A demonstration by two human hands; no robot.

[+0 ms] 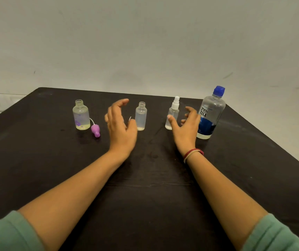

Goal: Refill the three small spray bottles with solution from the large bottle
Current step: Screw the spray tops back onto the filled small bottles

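The squat bottle stands uncapped, its purple sprayer laid beside it, ready for pouring. The left hand hovers spread and empty, though something thin may sit behind it, near the open middle bottle. The right hand, also empty, curls between the capped sprayer and the large bottle, probably choosing.

Brand on the large clear plastic bottle with the blue cap: "re·nu", in dark letters on two lines, "re·" above "nu", on the clear upper part of the label.
Line above the brand: small print, too small to read.
Dark blue lower band of the same label: small pale print, too blurred to read.
Small clear bottle with the purple print: a purple mark only, no letters that can be made out.
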